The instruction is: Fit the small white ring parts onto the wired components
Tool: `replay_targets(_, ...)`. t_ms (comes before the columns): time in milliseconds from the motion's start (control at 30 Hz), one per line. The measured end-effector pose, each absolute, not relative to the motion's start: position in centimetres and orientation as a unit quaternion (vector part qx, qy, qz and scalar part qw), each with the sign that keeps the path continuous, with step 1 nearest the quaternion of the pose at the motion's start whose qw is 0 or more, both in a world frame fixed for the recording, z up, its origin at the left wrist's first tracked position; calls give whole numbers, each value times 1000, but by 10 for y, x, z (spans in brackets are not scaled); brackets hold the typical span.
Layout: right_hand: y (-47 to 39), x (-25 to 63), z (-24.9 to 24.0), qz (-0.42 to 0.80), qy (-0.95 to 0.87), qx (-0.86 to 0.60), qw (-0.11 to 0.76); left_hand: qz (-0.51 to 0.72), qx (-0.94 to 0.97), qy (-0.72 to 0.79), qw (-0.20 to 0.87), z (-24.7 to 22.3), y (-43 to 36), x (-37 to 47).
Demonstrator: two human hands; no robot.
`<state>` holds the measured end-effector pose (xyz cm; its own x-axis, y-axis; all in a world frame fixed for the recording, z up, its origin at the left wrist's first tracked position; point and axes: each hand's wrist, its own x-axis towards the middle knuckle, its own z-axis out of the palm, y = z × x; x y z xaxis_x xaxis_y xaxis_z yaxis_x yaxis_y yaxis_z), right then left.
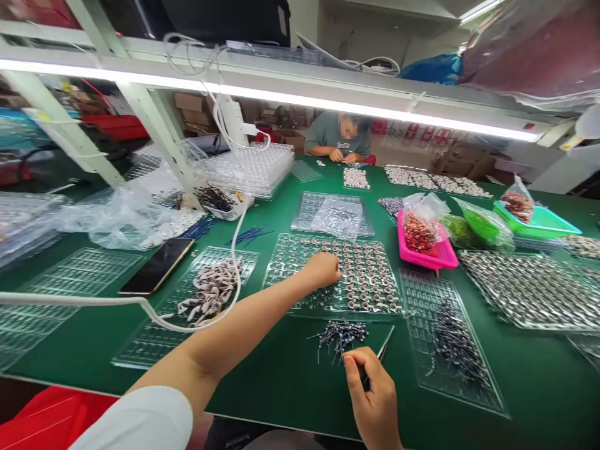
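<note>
Left hand (323,270), hold unclear, is reaching over a clear plastic pocketed tray (284,262); brown-and-white rings (370,275) are filling its right side, its left mostly lacking them. Nearer than the tray, right hand (372,394) is pinching beside dark-blue wired parts (342,335).
</note>
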<state>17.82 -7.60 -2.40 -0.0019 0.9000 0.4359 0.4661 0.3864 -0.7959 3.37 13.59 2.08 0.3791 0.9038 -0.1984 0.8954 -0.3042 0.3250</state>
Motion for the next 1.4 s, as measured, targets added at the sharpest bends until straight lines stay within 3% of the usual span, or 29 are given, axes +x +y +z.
replay_targets(300, -75, 174, -28, 217, -627, -537, 521, -37, 754, 617, 222, 26, 134, 44)
replay_targets(667, -77, 178, -28, 214, -631, -561, 491, 153, 757, 592, 231, 38, 94, 33)
replay_targets(933, -77, 182, -23, 223, -670, -531, 469, 256, 724, 506, 391, 34, 16, 8)
replay_targets(1033, -79, 190, -16, 223, -673, -543, 451, 314, 654, 453, 518, 23, 2, -1)
replay_targets(1400, -64, 205, -15, 146, -705, -626, 299, 290, 562, 376, 677, 9, 5, -5)
